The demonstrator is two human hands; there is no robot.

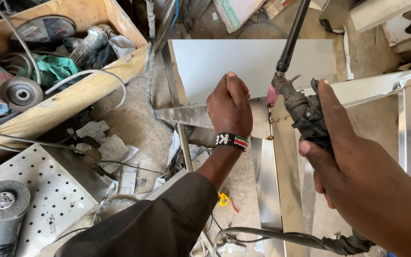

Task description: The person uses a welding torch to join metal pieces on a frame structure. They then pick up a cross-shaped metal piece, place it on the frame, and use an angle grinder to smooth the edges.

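My right hand (353,157) wrapped tight round welding torch (297,102), pink nozzle tip at seam of steel frame (274,157); torch hose trails down below my wrist. My left hand (230,107) curled, pressing flat on grey sheet panel (253,62) just beside nozzle, holding nothing I can see; beaded wristband (231,141) on that wrist. Wooden crate (72,95) with grinding discs at far left, angle grinder (3,209) on perforated plate (53,190)

Just beyond the right hand's fingers (329,102) the black torch (305,114) ends in a pink tip (271,96), silver metal sheet (267,185) lies below the left hand's fingers (236,88), whose wrist wears a black, white, red and green beaded bracelet (231,141).
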